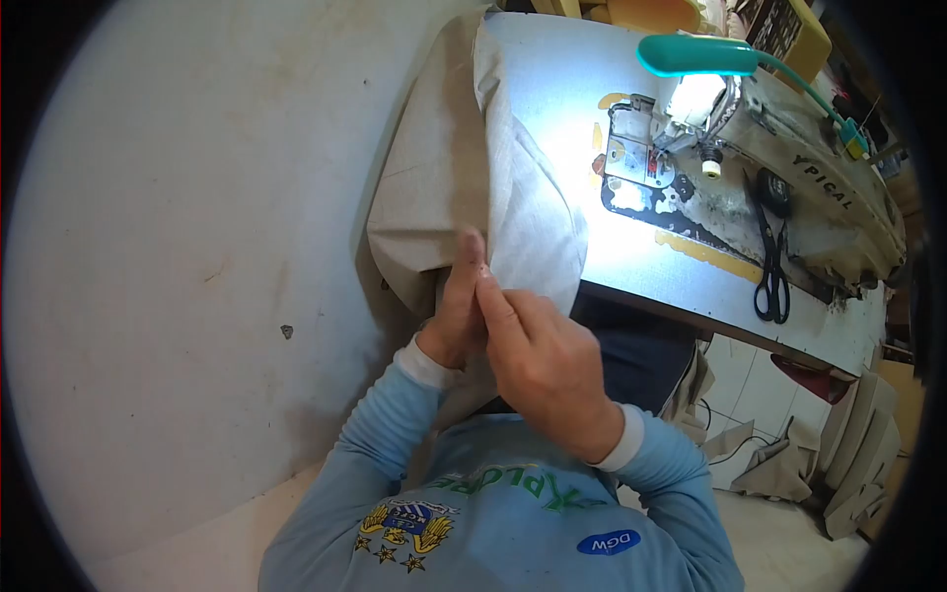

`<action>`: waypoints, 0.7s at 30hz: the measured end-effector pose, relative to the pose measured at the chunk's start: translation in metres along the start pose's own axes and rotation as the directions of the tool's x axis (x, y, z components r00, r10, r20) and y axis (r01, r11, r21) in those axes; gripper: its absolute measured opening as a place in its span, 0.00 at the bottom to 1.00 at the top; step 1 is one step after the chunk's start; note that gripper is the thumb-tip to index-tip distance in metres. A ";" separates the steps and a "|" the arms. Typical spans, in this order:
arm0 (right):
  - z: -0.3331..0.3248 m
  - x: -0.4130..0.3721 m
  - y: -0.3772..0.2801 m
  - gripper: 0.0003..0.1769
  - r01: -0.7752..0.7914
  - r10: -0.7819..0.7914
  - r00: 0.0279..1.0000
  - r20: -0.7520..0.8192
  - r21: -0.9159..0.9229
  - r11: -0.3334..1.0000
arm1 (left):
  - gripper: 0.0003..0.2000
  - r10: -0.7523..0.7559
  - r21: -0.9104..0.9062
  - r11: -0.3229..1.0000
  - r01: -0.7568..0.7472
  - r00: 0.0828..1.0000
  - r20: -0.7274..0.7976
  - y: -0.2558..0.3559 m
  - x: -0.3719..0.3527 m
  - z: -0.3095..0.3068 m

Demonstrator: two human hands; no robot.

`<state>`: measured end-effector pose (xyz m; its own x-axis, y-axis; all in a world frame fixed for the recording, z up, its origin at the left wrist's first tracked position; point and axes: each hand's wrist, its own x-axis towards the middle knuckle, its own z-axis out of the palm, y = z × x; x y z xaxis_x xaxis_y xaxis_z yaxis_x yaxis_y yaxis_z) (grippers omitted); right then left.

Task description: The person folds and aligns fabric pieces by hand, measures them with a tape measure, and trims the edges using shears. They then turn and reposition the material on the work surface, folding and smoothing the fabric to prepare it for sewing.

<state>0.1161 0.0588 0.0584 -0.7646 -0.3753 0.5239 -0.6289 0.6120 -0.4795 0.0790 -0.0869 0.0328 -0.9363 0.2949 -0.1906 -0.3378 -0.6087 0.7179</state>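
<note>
A large piece of beige fabric (434, 187) drapes over the left edge of the sewing table, with a fold running down to my hands. My left hand (456, 321) is at the fold, thumb pointing up along the fabric; its other fingers are mostly hidden. Closed at the same spot is my right hand (543, 360), its fingertips meeting beside my left thumb at the fabric's edge. Any small item between those fingertips is too hidden to make out.
An industrial sewing machine (819, 178) stands on the white tabletop (631, 266), lit by a green lamp (695, 55). Black scissors (772, 266) lie in front of it. A pale wall (217, 197) rises close on the left. Fabric scraps (779, 469) lie on the floor at right.
</note>
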 end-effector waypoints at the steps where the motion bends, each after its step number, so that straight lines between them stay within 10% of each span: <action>1: 0.004 -0.007 0.002 0.32 -0.017 0.017 1.000 0.025 0.016 1.000 | 0.37 -0.046 0.065 0.997 0.050 0.997 -0.060 0.002 0.005 0.000; 5: 0.020 -0.035 0.004 0.31 -0.047 0.040 0.997 0.068 0.105 0.993 | 0.23 -0.149 -0.004 0.988 0.152 0.962 -0.231 -0.006 0.025 -0.015; 18: 0.026 -0.057 0.019 0.22 -0.060 0.071 0.997 -0.040 0.228 0.972 | 0.21 0.005 -0.490 0.868 0.081 0.985 0.173 -0.051 0.024 -0.073; 21: 0.024 -0.055 0.018 0.25 -0.062 0.071 0.997 -0.031 0.250 0.966 | 0.15 -0.066 -0.408 0.911 0.061 0.998 0.001 -0.044 0.019 -0.064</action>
<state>0.1437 0.0738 0.0036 -0.8029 -0.3091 0.5097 -0.5959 0.4405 -0.6715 0.0702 -0.1019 -0.0452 -0.9118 0.3354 -0.2369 -0.4038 -0.8370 0.3692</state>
